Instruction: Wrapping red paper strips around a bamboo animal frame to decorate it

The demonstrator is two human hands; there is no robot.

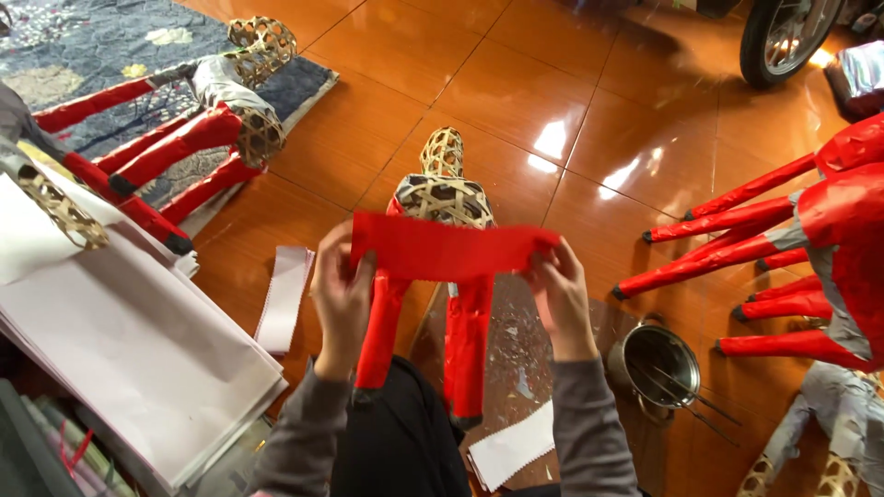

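Far left I see a white paper stack (138, 359), with a half-wrapped bamboo figure (198, 120) lying on the rug (83, 55) above it. A small pile of white strips (284, 296) sits on the floor just left of my left hand (343, 299). Left hand pinches the left end of the red strip (447, 250); right hand (562, 299) pinches the right end. The strip is stretched flat between them, in the air, right over the bamboo frame (448, 198) with its red legs. I judge the strip thin, light and limp, easy to tear or crease, so hold by the ends, lightly taut. Right: a metal pot (656, 366) with sticks, then the red figures (810, 248).
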